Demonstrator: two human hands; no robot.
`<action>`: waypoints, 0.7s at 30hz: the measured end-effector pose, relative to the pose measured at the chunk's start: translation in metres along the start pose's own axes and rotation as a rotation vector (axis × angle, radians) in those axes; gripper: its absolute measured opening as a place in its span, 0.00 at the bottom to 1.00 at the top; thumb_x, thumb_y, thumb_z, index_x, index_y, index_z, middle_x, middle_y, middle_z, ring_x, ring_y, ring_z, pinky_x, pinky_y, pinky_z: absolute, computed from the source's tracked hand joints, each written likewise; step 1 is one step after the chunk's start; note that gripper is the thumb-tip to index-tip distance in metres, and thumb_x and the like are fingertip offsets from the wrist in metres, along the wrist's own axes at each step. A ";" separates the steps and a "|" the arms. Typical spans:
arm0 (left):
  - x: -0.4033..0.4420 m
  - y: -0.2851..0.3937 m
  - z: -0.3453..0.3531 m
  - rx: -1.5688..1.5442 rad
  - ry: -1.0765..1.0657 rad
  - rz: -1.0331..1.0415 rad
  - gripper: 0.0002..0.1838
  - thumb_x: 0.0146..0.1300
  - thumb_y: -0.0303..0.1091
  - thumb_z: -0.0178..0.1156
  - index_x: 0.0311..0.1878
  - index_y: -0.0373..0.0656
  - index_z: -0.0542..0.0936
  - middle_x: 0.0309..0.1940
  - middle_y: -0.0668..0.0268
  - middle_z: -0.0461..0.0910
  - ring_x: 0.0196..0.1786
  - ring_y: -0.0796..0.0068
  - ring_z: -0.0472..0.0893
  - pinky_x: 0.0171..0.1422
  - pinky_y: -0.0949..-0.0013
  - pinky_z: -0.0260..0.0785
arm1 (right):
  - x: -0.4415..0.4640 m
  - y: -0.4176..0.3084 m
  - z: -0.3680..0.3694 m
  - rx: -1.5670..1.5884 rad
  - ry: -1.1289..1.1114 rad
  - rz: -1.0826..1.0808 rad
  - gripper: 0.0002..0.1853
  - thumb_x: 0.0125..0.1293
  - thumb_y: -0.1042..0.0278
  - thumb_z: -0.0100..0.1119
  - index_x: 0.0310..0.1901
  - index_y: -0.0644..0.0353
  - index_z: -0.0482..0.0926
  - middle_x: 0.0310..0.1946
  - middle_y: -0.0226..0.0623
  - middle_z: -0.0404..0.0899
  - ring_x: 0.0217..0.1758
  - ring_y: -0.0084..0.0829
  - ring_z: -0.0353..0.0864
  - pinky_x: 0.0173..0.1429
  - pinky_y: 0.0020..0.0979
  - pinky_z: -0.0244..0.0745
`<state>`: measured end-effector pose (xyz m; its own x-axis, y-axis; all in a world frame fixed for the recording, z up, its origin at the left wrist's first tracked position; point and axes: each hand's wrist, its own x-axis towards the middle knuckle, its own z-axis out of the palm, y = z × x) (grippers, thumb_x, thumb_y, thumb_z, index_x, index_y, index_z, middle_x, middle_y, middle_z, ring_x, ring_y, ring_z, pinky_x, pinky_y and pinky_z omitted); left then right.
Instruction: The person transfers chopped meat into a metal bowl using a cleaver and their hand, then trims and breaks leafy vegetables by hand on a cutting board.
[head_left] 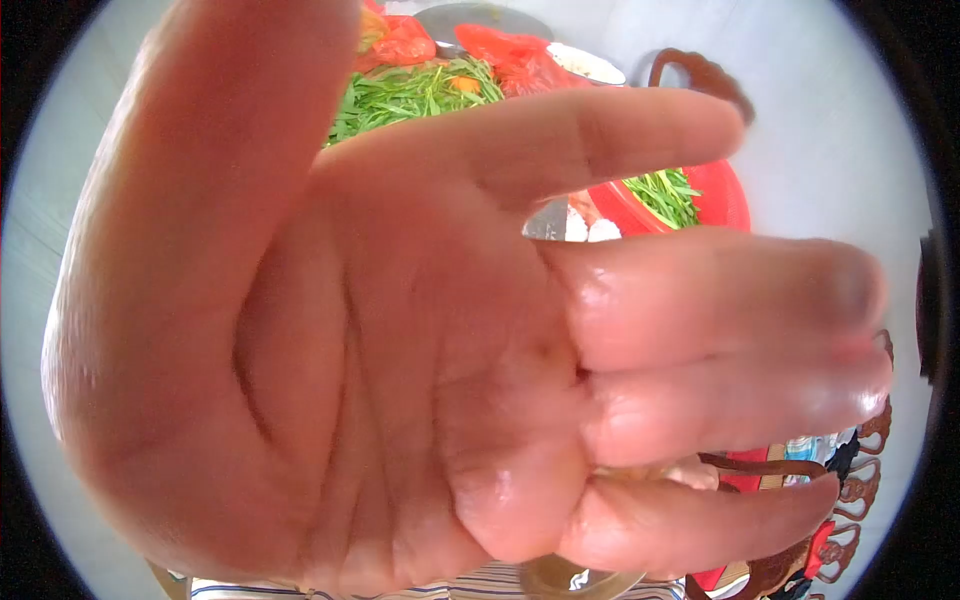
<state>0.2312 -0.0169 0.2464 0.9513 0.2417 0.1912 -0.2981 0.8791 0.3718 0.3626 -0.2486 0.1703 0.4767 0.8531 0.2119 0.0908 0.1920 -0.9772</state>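
Left hand [430, 350]: open, spread flat, palm to camera, thumb up; index and little finger held apart, middle and ring side by side. Nothing visible in grasp.
Right hand: not made out; open or closed, cannot tell.
Greens pile [400, 105]: top of view, behind thumb and index finger, apparently well apart from palm; lower part hidden.
Red basin [735, 190]: beyond index and middle fingers, cut greens [665, 195] inside; left and lower sides covered.
Handling, greens: probably light, soft, bendy, easily bruised, slick if wet; best taken in loose handfuls from the top.
Handling, basin: likely light, smooth, slightly springy; best held by the rim, right side most exposed.
Beside pile: orange piece [465, 85] on leaves, red plastic bag [515, 60] to the right, pale-rimmed dish [590, 65] farther right.
Below index finger: white pieces [602, 230], mostly covered; kind unclear.
Edges: basin rim and dish rim; also brown curved part [700, 75], perhaps of a chair, just above index fingertip in view.
Room: likely widest over pale grey surface [840, 130], upper right; tighter at lower right, near brown looped frames [858, 490].
Bottom: striped cloth [490, 580] below palm, partly hidden.
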 end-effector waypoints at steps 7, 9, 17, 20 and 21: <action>-0.004 -0.004 -0.005 -0.034 0.013 -0.030 0.46 0.78 0.67 0.32 0.82 0.35 0.47 0.77 0.30 0.50 0.79 0.27 0.53 0.79 0.26 0.50 | -0.009 -0.005 0.019 0.051 -0.012 -0.031 0.19 0.68 0.71 0.55 0.18 0.61 0.66 0.16 0.30 0.68 0.17 0.25 0.64 0.23 0.34 0.54; -0.005 -0.002 -0.004 -0.030 0.011 -0.038 0.46 0.78 0.67 0.32 0.82 0.35 0.46 0.77 0.30 0.50 0.79 0.27 0.53 0.79 0.26 0.50 | -0.006 -0.004 0.023 0.079 -0.011 -0.097 0.19 0.68 0.71 0.55 0.18 0.61 0.66 0.16 0.30 0.68 0.16 0.26 0.64 0.23 0.34 0.54; -0.013 0.005 0.000 -0.046 0.002 -0.023 0.46 0.78 0.67 0.32 0.82 0.35 0.46 0.77 0.30 0.50 0.79 0.26 0.53 0.79 0.25 0.50 | 0.009 -0.010 0.038 0.167 -0.056 -0.344 0.19 0.66 0.73 0.57 0.17 0.61 0.65 0.15 0.30 0.67 0.14 0.27 0.64 0.21 0.34 0.53; -0.016 0.007 0.001 -0.050 0.006 -0.016 0.46 0.78 0.67 0.32 0.82 0.35 0.46 0.77 0.30 0.50 0.79 0.26 0.53 0.79 0.25 0.50 | 0.016 -0.014 0.047 0.195 -0.069 -0.403 0.19 0.65 0.73 0.57 0.17 0.61 0.65 0.15 0.31 0.67 0.14 0.28 0.64 0.21 0.34 0.53; -0.017 0.008 0.002 -0.051 0.007 -0.015 0.46 0.78 0.67 0.32 0.82 0.35 0.46 0.78 0.30 0.50 0.79 0.26 0.53 0.79 0.25 0.50 | 0.019 -0.017 0.050 0.212 -0.026 -0.454 0.19 0.63 0.74 0.58 0.16 0.60 0.65 0.14 0.31 0.66 0.12 0.29 0.63 0.19 0.34 0.53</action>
<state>0.2126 -0.0146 0.2484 0.9562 0.2309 0.1798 -0.2796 0.9023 0.3281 0.3261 -0.2114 0.1911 0.4082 0.6718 0.6182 0.1030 0.6389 -0.7623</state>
